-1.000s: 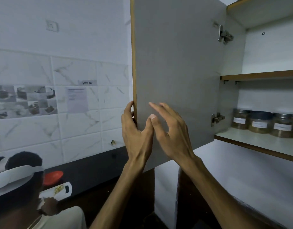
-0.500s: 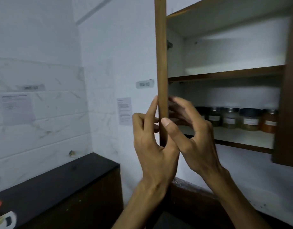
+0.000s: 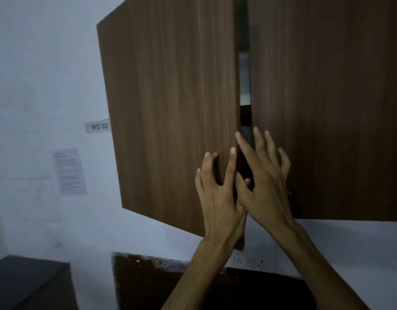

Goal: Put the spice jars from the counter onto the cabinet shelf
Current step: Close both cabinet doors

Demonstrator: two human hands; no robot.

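No spice jars show; both brown wood cabinet doors cover the shelf. The left door (image 3: 170, 108) stands slightly ajar, leaving a narrow dark gap (image 3: 244, 74) beside the shut right door (image 3: 327, 108). My left hand (image 3: 217, 198) presses on the left door's front face near its free edge, fingers apart. My right hand (image 3: 264, 186) is spread over the gap and the right door's edge, its thumb tucked at the gap. Neither hand holds a jar.
A "WS 02" label (image 3: 99, 126) and a paper notice (image 3: 68, 171) hang on the white wall at left. A black counter corner (image 3: 25, 280) is at lower left. A socket strip (image 3: 250, 261) sits under the cabinet, above a dark counter (image 3: 148, 283).
The left door has swung from wide open to almost shut, hiding the shelf and its jars. My view has turned right, and both hands moved with the door's edge.
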